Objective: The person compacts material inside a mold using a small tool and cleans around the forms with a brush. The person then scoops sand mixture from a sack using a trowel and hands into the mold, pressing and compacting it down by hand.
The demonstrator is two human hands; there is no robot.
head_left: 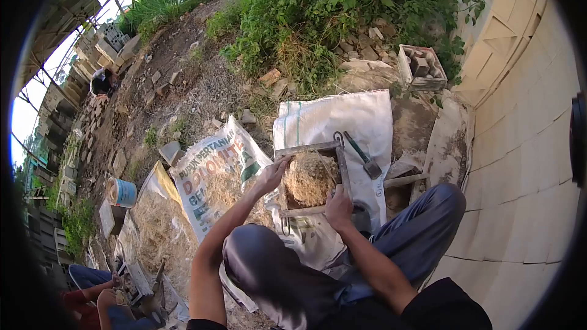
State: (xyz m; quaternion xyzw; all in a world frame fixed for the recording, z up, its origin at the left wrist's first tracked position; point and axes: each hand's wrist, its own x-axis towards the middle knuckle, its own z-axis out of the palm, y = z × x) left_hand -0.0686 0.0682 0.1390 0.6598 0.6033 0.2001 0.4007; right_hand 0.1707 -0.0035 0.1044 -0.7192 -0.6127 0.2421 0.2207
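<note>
A square frame point(343, 171) of dark bars lies in front of my knees, with a rough tan fibrous mass point(310, 177) inside it. My left hand point(273, 175) rests at the frame's upper left corner, its fingers over the edge. My right hand point(338, 208) is closed at the frame's right side, around something I cannot make out. A thin strip point(325, 165) runs over the mass toward that hand. To the right, a hammer point(370, 167) with a green handle lies on a white sack point(333, 116) that spreads out behind the frame.
A printed sack point(211, 165) with loose fibre lies left, near a white and blue bucket point(124, 193). A co-worker point(101, 305) sits lower left; another person point(103, 82) is far left. A crate of blocks point(422, 67) stands upper right, beside a pale wall point(520, 171).
</note>
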